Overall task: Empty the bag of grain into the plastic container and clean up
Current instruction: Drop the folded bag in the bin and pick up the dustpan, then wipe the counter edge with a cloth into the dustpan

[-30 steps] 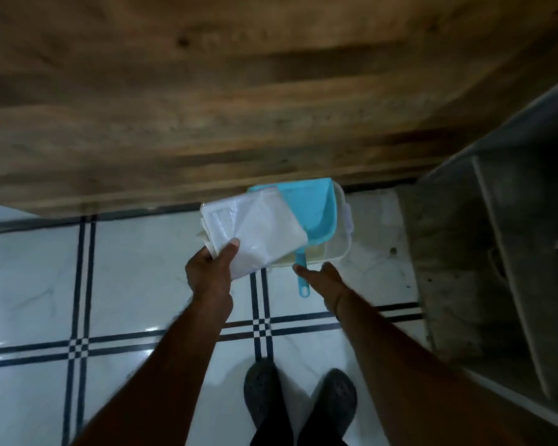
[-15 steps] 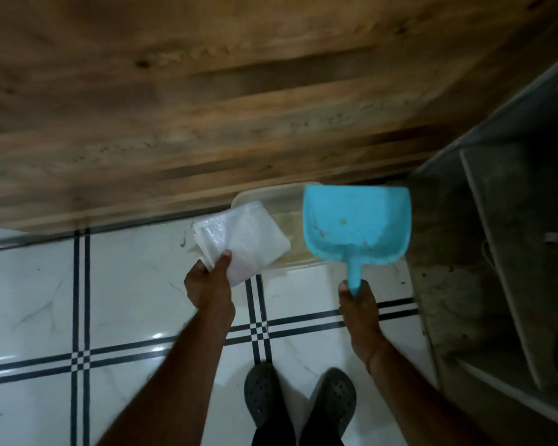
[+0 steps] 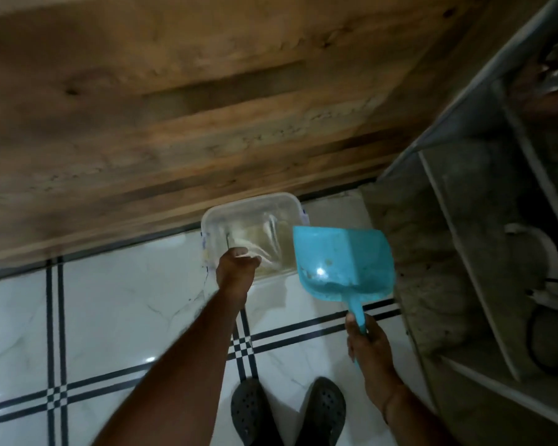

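A clear plastic container [image 3: 248,202] with pale grain in it stands on the tiled floor by the wooden table's edge. My left hand [image 3: 237,270] grips the crumpled translucent bag [image 3: 266,243] right over the container's open top; the bag is blurred by motion. My right hand [image 3: 369,347] holds the handle of a blue dustpan [image 3: 345,262], which hangs just right of the container and overlaps its right corner. A few specks lie inside the pan.
The wooden table top [image 3: 207,107] fills the upper view. A grey concrete shelf unit [image 3: 458,252] with pipes stands on the right. My two dark shoes [image 3: 287,413] stand on the white tiles [image 3: 116,304] with dark stripes.
The dustpan came off the container and moved right. My left hand carried the bag right, over the open container, and the flat bag is now bunched up.
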A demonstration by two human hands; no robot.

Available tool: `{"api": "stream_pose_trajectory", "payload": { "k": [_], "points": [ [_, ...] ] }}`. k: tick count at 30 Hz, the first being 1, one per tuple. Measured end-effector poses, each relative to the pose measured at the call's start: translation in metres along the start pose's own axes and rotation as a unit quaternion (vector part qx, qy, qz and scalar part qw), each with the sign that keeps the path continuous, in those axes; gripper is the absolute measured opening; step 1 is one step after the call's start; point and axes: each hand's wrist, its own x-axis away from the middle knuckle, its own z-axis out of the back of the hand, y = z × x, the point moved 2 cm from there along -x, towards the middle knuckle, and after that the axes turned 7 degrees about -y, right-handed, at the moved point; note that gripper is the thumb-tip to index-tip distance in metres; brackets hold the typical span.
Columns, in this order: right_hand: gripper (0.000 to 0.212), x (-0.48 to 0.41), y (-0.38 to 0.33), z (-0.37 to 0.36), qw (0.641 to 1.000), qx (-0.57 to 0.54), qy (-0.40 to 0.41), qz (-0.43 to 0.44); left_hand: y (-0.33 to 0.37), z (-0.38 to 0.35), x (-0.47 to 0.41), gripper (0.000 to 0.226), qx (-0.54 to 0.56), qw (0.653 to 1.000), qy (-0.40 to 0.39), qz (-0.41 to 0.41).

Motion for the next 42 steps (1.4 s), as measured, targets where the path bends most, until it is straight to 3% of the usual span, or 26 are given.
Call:
{"api": "stream_pose_trajectory", "payload": {
  "k": [8,14,18,21,30,35,42],
  "points": [
    [0.01,0.136,-0.091,0.018,1.0,-0.02,0.0,-0.001,0.098,0.052,0.175,0.035,-0.172,0.976,-0.027,-0.129],
    [0.05,0.271,-0.159,0.048,0.998,0.023,0.03,0.056,0.169,0.086,0.309,0.036,-0.239,0.936,-0.068,-0.25],
    [0.052,0.344,-0.177,0.056,0.998,-0.021,0.037,0.04,0.193,0.091,0.372,0.037,-0.282,0.894,-0.117,-0.329],
    [0.039,0.396,-0.179,0.062,0.994,-0.098,0.05,0.027,0.205,0.091,0.413,0.043,-0.288,0.87,-0.167,-0.364],
    [0.044,0.451,-0.154,0.115,0.97,-0.228,0.078,0.033,0.234,0.013,0.521,0.058,-0.353,0.753,-0.248,-0.497],
    [0.031,0.446,-0.149,0.159,0.962,-0.249,0.088,0.073,0.26,-0.054,0.562,0.06,-0.414,0.685,-0.259,-0.541],
    [0.025,0.427,-0.149,0.187,0.959,-0.246,0.11,0.084,0.291,-0.131,0.578,0.065,-0.459,0.645,-0.263,-0.552]
  ]
}}
